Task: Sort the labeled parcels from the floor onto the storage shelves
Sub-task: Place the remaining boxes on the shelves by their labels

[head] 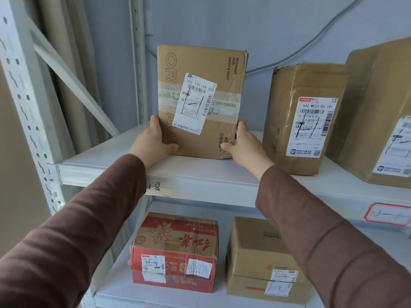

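A flat brown cardboard parcel point(200, 70) with a white shipping label stands upright on the upper white shelf point(200, 174), near the back wall. My left hand point(153, 141) grips its lower left edge. My right hand point(242, 143) presses against its lower right edge. Both arms wear brown sleeves. The parcel's bottom edge rests on the shelf board.
Two labeled brown boxes stand to the right on the same shelf: a medium box point(304, 118) and a larger box point(382, 112). On the lower shelf sit a red box point(175, 252) and a brown box point(260, 258). A perforated white upright point(24, 107) frames the left side.
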